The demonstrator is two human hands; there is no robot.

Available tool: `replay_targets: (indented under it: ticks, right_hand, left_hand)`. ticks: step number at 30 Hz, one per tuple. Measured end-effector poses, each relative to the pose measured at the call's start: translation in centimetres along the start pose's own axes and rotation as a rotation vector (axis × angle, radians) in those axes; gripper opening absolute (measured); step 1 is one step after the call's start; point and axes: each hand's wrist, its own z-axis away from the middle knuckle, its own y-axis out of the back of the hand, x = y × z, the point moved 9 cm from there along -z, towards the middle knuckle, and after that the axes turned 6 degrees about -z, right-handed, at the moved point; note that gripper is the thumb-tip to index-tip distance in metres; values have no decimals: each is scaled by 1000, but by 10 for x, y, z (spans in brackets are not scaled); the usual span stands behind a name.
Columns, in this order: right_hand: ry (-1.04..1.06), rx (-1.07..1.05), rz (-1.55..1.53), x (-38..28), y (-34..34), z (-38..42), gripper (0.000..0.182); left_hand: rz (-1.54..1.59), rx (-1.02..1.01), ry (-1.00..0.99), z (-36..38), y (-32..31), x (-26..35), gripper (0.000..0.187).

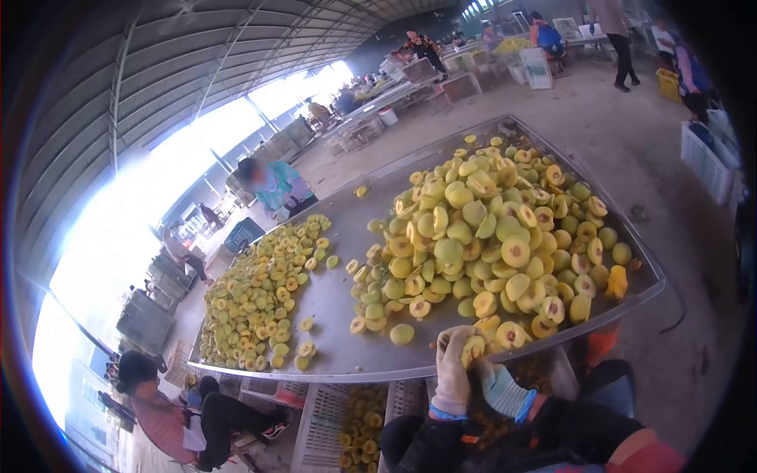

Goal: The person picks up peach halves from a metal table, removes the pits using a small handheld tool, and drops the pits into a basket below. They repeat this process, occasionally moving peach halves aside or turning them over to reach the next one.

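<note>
At the near edge of the metal table, my left hand [453, 374] wears a pale work glove and pinches a yellow peach half [472, 349]. Close beside it, my right hand [507, 391], in a blue-and-white striped glove, has its fingers curled toward the same fruit. What those fingers hold, if anything, is hidden. Just beyond my hands rises a big heap of halved yellow-green peaches [465, 229], some showing reddish pit hollows. A single peach half [402, 334] lies apart on the metal left of my hands.
The metal table [339, 303] has a raised rim. A second peach pile [256, 303] covers its left end. Below the near edge stands a white crate [319, 422] beside peach halves [363, 426]. One person [169, 410] sits at lower left; another [280, 188] works across the table.
</note>
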Motion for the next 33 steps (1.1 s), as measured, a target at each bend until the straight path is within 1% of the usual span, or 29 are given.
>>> replay_targets:
  ticks: [2,5,7,8,10,11,12,13,14,15,16,17,18,19,20,21,23,24,25,26,27,28,29,30,32,33]
  right_hand:
    - [-49,-1,25,1,-1,0,33]
    - [-150,-45,-108,3,-1,-2,33]
    - [-3,71,-118,23,-6,-1,40]
    - [74,130,-120,14,-3,-3,44]
    - [-296,0,-421,40,-13,4,51]
    - [-476,-51,-568,35,-18,11,55]
    - [-526,-34,-611,30,-18,10,56]
    - [-576,-14,-655,24,-19,9,57]
    - [-625,8,-699,19,-19,8,59]
    - [-661,-54,-805,14,-21,8,59]
    - [-702,-115,-905,10,-23,9,59]
    - [-754,-201,-1003,-5,-20,15,59]
    - [-805,-287,-1103,-16,-21,21,59]
    - [-703,-225,-996,-16,-10,15,58]
    - [-604,-167,-890,-18,-2,9,57]
    - [-511,-110,-782,-20,2,4,56]
    - [-145,94,-479,-23,22,-5,42]
    - [2,225,-299,-25,32,-3,36]
    - [67,247,-59,-44,43,-2,40]
    - [-24,188,65,-45,45,-2,45]
    - [-12,173,24,-45,44,-4,46]
    - [-39,150,48,-41,42,-6,45]
    - [-57,128,73,-38,41,-6,43]
    - [-54,103,82,-40,39,-7,42]
    - [-28,64,100,-50,37,-8,40]
    - [-37,53,95,-53,37,-9,38]
  left_hand:
    - [-79,2,-5,-4,3,-2,17]
    - [-124,16,-27,-2,2,0,16]
    - [-395,11,-208,1,0,15,16]
    - [-528,7,-302,3,-4,22,16]
    - [-392,35,-216,1,2,17,17]
    - [-318,34,-170,-2,0,14,18]
    - [-190,32,-53,-2,0,7,19]
    - [-340,-26,-148,-8,4,7,19]
    - [-255,-23,-123,-9,-1,8,18]
    - [-177,-13,-98,-9,-4,11,19]
    - [-82,-59,22,-5,-8,7,23]
    - [-62,-135,14,-10,-1,-1,35]
    - [-3,-153,10,-2,-12,13,39]
    - [54,-172,4,6,-22,28,44]
    - [3,-287,-8,5,-22,25,50]
    - [-14,-280,-53,0,-18,26,49]
    - [-39,-245,-113,-4,-15,20,47]
    - [56,-238,5,-6,-16,12,45]
    - [173,-96,143,4,-30,22,43]
    - [204,-140,159,10,-35,29,40]
    - [262,-105,227,6,-24,19,44]
    - [322,-65,293,2,-14,10,56]
    - [-52,-125,37,-4,-5,13,65]
    - [-420,-89,-222,-4,0,21,75]
    - [-568,-129,-284,-6,5,19,77]
    - [-383,-129,-152,-9,11,11,78]
